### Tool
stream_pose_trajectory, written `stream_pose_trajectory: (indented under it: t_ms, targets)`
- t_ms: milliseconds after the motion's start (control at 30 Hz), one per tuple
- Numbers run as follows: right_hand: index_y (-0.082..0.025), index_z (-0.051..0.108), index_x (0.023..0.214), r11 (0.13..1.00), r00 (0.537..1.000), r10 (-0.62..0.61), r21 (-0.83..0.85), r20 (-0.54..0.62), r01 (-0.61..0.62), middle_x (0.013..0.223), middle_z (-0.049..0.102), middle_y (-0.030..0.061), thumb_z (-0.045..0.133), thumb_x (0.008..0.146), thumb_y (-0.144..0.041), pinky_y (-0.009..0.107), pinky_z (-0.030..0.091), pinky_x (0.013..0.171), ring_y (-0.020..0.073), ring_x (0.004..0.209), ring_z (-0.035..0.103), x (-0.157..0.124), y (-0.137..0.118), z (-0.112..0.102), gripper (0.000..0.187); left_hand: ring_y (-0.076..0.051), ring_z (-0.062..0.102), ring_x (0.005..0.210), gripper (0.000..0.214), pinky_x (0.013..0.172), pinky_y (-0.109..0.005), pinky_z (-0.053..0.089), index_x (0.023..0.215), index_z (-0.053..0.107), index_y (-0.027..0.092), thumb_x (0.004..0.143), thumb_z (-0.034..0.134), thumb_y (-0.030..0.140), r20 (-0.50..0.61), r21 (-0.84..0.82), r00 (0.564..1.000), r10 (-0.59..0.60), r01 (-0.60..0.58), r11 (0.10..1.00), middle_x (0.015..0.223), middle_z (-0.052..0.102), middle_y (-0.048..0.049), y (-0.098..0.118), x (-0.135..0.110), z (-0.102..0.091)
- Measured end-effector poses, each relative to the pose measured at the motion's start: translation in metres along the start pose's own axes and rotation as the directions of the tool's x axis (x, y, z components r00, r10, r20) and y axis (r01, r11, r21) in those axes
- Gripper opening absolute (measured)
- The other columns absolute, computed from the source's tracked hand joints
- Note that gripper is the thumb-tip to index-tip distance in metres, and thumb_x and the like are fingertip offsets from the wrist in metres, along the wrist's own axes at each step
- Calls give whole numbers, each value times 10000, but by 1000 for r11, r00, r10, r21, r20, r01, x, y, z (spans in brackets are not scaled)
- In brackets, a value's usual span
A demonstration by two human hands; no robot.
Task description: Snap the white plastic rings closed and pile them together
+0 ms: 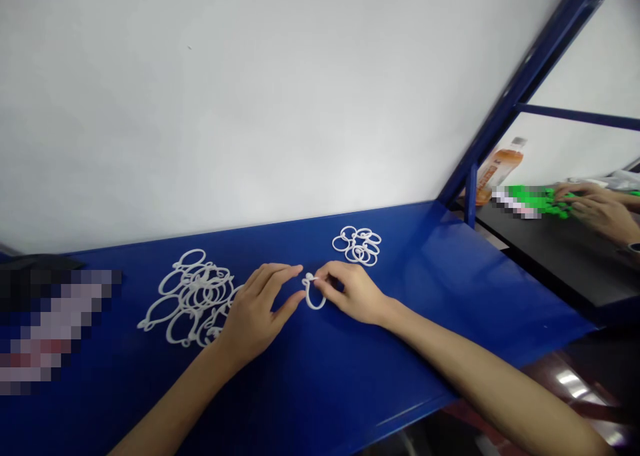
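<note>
A white plastic curtain ring [309,301] with a small knob-like part at its top is pinched between the thumb and fingertips of my right hand [353,291], just above the blue tabletop. My left hand [256,313] is beside it, thumb and fingers apart, the thumb tip close to the ring's left side. Whether that thumb touches the ring, I cannot tell. Left of my left hand lies a loose heap of similar white rings [181,299], partly hidden behind that hand. Beyond my right hand is a smaller group of white rings [367,259].
The blue table [425,269] backs onto a white wall. A blue metal frame [470,196] rises at its right end. Past it, another person's hands [603,209] handle small green pieces [560,206] on a black table, near an orange drink bottle [503,166]. A dark item [35,269] lies far left.
</note>
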State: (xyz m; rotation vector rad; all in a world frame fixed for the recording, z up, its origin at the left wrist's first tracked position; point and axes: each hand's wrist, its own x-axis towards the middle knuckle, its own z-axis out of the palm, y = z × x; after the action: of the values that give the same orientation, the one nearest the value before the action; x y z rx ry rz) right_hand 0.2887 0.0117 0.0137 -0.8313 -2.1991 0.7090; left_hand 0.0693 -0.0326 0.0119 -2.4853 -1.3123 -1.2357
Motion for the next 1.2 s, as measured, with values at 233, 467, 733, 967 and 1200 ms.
stream_pose_trajectory:
  t_ms: [233, 467, 733, 967, 1200]
  targets:
    - [-180, 673, 1088, 983, 982, -170, -55, 83, 174, 1028, 717, 75, 492, 1032, -281, 321, 535, 873, 181, 960, 666, -2, -1, 4, 215, -134, 680, 810, 158, 788, -265, 550, 912, 675, 231, 972, 555, 314, 127, -154, 986, -106, 125, 980, 871, 714, 7, 2, 2, 3]
    - [-166, 607, 1095, 974, 975, -223, -44, 20, 224, 956, 682, 70, 605, 975, -340, 298, 561, 761, 165, 842, 655, -5, -9, 0, 211, -142, 662, 723, 216, 672, -263, 532, 905, 697, 240, 921, 594, 429, 175, -201, 895, -411, 441, 875, 838, 731, 13, 4, 5, -1]
    - [-180, 634, 1061, 979, 978, -198, 39, -64, 201, 991, 721, 65, 538, 1006, -221, 284, 578, 775, 153, 870, 701, -7, -8, 3, 118, -138, 636, 720, 208, 684, -268, 510, 833, 665, 229, 889, 628, 426, 243, -320, 866, -437, 497, 807, 796, 691, 20, 5, 5, -4]
    - [-172, 635, 1038, 968, 966, -246, 65, 80, 241, 971, 714, 69, 482, 1034, -229, 274, 567, 786, 148, 872, 685, -9, -14, 1, 164, -133, 659, 723, 65, 679, -257, 511, 881, 661, 240, 829, 623, 251, 252, -363, 856, -452, 517, 776, 760, 692, 48, 1, -1, 2]
    - [-152, 645, 1011, 932, 926, -332, -92, 178, 351, 871, 685, 72, 433, 1054, -268, 279, 539, 754, 155, 803, 633, -10, -15, 2, 245, -131, 653, 683, 93, 689, -262, 513, 882, 668, 251, 877, 579, 226, 265, -292, 902, -341, 412, 863, 724, 701, 57, 2, -2, 1]
